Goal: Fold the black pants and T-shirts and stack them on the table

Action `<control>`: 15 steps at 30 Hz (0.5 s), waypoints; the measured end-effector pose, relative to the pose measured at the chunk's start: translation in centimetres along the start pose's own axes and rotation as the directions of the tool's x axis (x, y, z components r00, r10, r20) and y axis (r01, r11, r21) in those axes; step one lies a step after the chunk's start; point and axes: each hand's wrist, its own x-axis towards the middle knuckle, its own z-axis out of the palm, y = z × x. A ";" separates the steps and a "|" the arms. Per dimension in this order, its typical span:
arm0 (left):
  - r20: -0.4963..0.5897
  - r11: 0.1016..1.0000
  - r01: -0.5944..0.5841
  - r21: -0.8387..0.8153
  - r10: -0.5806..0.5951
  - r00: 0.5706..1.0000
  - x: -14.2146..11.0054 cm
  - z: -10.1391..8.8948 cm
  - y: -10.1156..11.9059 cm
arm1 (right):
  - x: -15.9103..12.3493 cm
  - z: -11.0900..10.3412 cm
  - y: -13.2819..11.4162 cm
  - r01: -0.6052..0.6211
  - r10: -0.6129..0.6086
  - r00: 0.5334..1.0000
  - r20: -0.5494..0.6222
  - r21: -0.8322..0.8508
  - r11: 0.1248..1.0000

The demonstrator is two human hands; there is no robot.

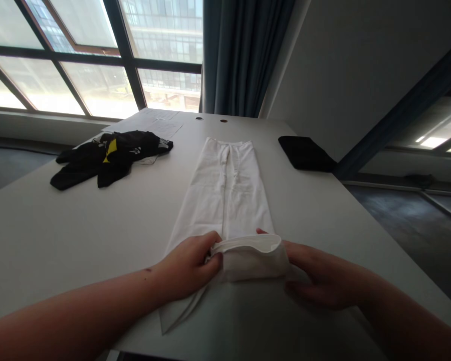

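White trousers [244, 195] lie lengthwise on the table, waistband at the far end and legs side by side toward me. The near end of the right-hand leg is lifted, and its hem opening shows as a loop. My left hand [188, 263] is closed, pinching the left side of this hem between thumb and fingers. At the loop's right side is my right hand [323, 276], its fingers stretched behind the cloth and its thumb apart below; some fingers are hidden. The other leg's hem lies flat beneath my left wrist.
A black garment with a yellow patch [113, 155] lies crumpled at the left. On the right is a folded black cloth item [306, 153]. Paper sheets [161, 125] rest on the white table [135, 215] near the windows. A blue curtain [244, 55] hangs behind.
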 end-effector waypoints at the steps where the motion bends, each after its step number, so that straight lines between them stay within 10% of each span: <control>1: 0.007 1.000 0.006 0.014 -0.007 1.000 0.1 0.1 0.0 | 0.1 0.2 -0.1 -0.028 0.030 0.999 -0.030 0.054 0.998; 6: 0.120 0.987 -0.021 0.159 0.002 0.993 -0.2 1.2 0.4 | 0.8 2.0 -0.9 -0.083 0.129 0.982 -0.140 0.293 0.952; 15: 0.236 0.947 -0.154 0.281 0.087 0.968 -2.5 -0.1 1.1 | 0.0 0.8 -1.1 0.124 -0.116 0.992 -0.045 0.270 0.955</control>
